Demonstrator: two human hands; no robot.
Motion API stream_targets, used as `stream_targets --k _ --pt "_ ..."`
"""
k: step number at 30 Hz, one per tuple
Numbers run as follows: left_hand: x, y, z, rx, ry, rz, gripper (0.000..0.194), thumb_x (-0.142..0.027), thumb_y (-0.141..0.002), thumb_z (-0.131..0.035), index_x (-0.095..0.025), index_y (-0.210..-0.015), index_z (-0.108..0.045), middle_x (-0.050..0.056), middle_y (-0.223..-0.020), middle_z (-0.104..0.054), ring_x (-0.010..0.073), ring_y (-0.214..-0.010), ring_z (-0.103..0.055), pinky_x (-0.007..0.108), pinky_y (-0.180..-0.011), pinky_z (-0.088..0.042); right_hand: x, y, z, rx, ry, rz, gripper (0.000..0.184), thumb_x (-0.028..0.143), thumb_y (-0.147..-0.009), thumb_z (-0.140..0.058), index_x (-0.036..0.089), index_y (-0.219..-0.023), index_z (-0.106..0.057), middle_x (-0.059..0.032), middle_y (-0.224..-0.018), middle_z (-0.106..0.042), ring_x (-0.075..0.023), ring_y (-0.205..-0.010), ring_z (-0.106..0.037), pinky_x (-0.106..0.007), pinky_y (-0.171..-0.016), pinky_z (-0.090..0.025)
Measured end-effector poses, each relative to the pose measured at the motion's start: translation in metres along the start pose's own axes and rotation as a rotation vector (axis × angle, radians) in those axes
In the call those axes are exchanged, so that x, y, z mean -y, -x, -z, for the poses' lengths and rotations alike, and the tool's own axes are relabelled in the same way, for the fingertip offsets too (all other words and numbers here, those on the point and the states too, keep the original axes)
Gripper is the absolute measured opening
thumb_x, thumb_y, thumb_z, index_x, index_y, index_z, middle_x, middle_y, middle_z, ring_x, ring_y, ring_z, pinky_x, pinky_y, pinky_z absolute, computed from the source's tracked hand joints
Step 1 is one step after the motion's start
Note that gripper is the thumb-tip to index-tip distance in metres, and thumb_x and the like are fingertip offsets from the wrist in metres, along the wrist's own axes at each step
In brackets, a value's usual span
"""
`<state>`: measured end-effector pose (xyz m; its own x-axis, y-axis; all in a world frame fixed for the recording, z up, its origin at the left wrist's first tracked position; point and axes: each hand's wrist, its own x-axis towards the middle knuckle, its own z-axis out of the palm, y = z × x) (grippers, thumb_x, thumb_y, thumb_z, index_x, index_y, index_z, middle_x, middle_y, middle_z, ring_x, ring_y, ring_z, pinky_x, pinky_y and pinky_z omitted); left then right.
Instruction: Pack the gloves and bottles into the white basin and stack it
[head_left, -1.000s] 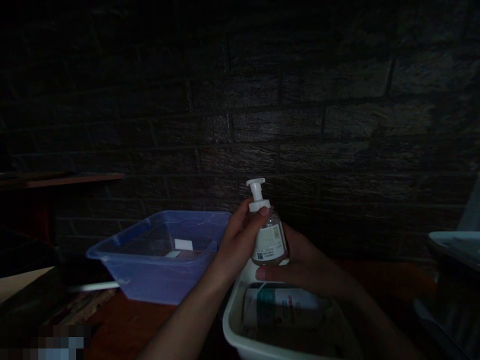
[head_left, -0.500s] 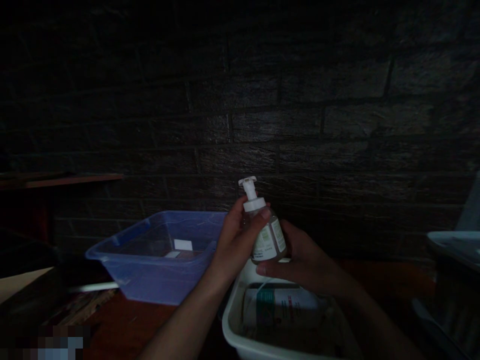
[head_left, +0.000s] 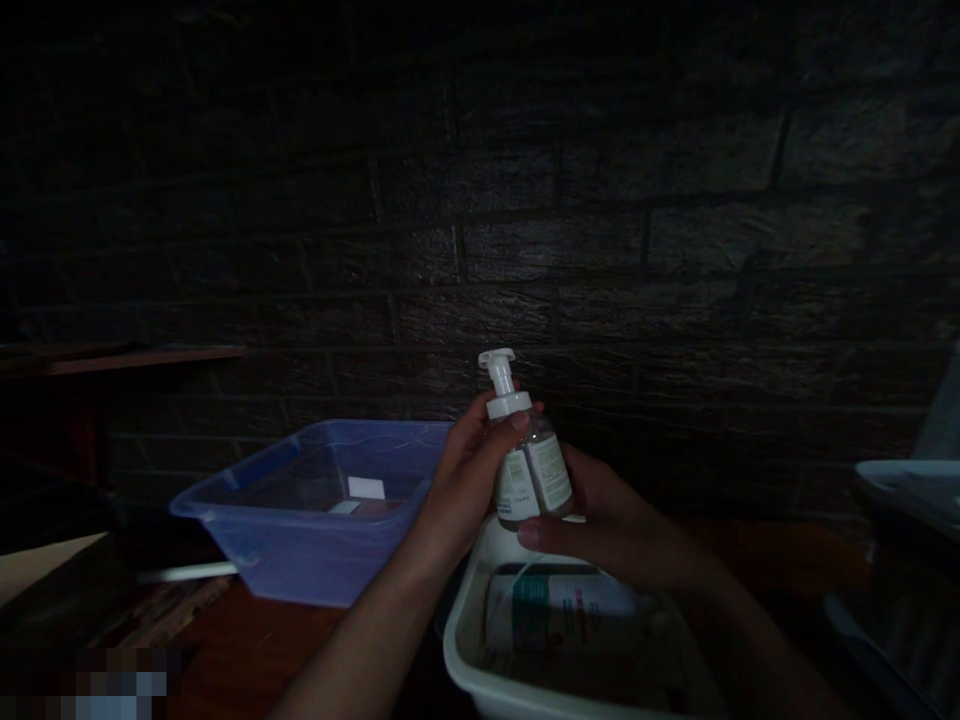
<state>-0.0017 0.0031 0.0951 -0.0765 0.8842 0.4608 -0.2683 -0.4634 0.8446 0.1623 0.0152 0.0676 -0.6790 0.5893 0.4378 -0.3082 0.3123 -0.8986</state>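
Observation:
A clear pump bottle (head_left: 553,470) with a white pump top and pale green-and-white labels is held up between my two hands, leaning slightly left. My left hand (head_left: 472,465) wraps around its upper body, the thumb pressed just below the white collar. Around the lower right side and base curls my right hand (head_left: 600,515), its thumb at the bottom front edge. Beneath the bottle stands a white tub (head_left: 469,665). Inside it lies a larger white bottle (head_left: 574,612) with a green band on its label.
To the left, a translucent blue-purple plastic bin (head_left: 300,560) with white pieces inside rests on the reddish-brown surface (head_left: 247,650). A dark brick wall (head_left: 510,250) rises close behind. Another light-rimmed container (head_left: 907,475) is at the right edge, and a shelf (head_left: 150,357) juts out at left.
The pump bottle has turned about its upright axis, so its side label now faces me more. My left thumb has shifted slightly left; the containers stay put.

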Motion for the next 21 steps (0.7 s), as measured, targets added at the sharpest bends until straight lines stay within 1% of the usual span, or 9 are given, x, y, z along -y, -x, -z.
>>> stream_targets --k 3,5,8,11,13,16,18,21 --pt "0.002 -0.002 0.000 -0.029 -0.023 -0.018 0.048 -0.039 -0.084 -0.082 -0.024 -0.127 -0.067 0.007 -0.118 -0.077 0.0222 -0.099 -0.072 0.031 -0.083 -0.054 -0.005 -0.001 0.003 -0.093 0.126 -0.021 0.077 0.032 -0.079 -0.089 0.026 -0.146 -0.051 -0.0088 -0.132 -0.068 -0.0280 -0.118 -0.066 -0.046 -0.101 -0.053" --pt "0.003 -0.003 0.000 -0.041 -0.032 -0.020 0.054 -0.038 -0.081 -0.085 -0.023 -0.129 -0.066 0.007 -0.118 -0.077 0.0214 -0.099 -0.072 0.030 -0.084 -0.054 -0.008 -0.001 0.004 -0.116 0.177 -0.032 0.081 0.032 -0.078 -0.090 0.026 -0.148 -0.051 -0.0097 -0.133 -0.068 -0.0296 -0.118 -0.066 -0.049 -0.102 -0.053" --pt "0.003 -0.003 -0.002 -0.025 -0.022 -0.006 0.055 -0.038 -0.080 -0.085 -0.023 -0.130 -0.066 0.007 -0.116 -0.078 0.0196 -0.097 -0.071 0.028 -0.083 -0.054 -0.008 -0.001 0.003 -0.055 0.147 -0.015 0.083 0.031 -0.078 -0.089 0.027 -0.151 -0.048 -0.0097 -0.137 -0.066 -0.0308 -0.123 -0.064 -0.050 -0.105 -0.051" --pt "0.001 -0.002 -0.003 -0.032 0.040 -0.001 0.052 -0.034 -0.082 -0.084 -0.022 -0.129 -0.067 0.007 -0.112 -0.079 0.0189 -0.094 -0.072 0.028 -0.082 -0.054 -0.003 0.000 0.001 0.028 0.030 -0.034 0.081 0.029 -0.083 -0.086 0.028 -0.154 -0.045 -0.0091 -0.142 -0.063 -0.0301 -0.128 -0.062 -0.049 -0.107 -0.051" --pt "0.000 -0.001 -0.003 -0.032 0.087 -0.005 0.048 -0.031 -0.083 -0.081 -0.021 -0.128 -0.068 0.007 -0.110 -0.079 0.0196 -0.095 -0.073 0.029 -0.084 -0.055 0.000 0.001 0.000 0.053 -0.020 -0.051 0.079 0.027 -0.084 -0.084 0.028 -0.153 -0.046 -0.0086 -0.141 -0.064 -0.0299 -0.129 -0.062 -0.049 -0.107 -0.050" --pt "0.000 0.000 -0.002 -0.019 0.112 -0.006 0.046 -0.029 -0.086 -0.077 -0.020 -0.130 -0.066 0.008 -0.112 -0.079 0.0211 -0.098 -0.073 0.031 -0.086 -0.056 -0.001 0.000 0.000 0.052 -0.048 -0.045 0.078 0.022 -0.082 -0.085 0.027 -0.150 -0.048 -0.0082 -0.138 -0.066 -0.0288 -0.126 -0.063 -0.048 -0.107 -0.051" --pt "0.001 -0.001 -0.001 -0.023 0.108 -0.007 0.046 -0.030 -0.087 -0.075 -0.021 -0.131 -0.065 0.008 -0.115 -0.078 0.0214 -0.098 -0.073 0.032 -0.086 -0.056 -0.005 -0.001 0.001 0.024 -0.054 -0.025 0.077 0.021 -0.080 -0.087 0.026 -0.148 -0.050 -0.0083 -0.137 -0.066 -0.0278 -0.124 -0.065 -0.047 -0.106 -0.052" --pt "0.004 -0.003 -0.001 -0.043 0.067 -0.031 0.046 -0.033 -0.084 -0.080 -0.023 -0.127 -0.065 0.006 -0.115 -0.078 0.0199 -0.096 -0.072 0.030 -0.081 -0.056 -0.010 -0.003 0.004 -0.075 0.003 -0.007 0.075 0.023 -0.078 -0.089 0.025 -0.144 -0.053 -0.0082 -0.130 -0.069 -0.0287 -0.120 -0.066 -0.047 -0.102 -0.054"
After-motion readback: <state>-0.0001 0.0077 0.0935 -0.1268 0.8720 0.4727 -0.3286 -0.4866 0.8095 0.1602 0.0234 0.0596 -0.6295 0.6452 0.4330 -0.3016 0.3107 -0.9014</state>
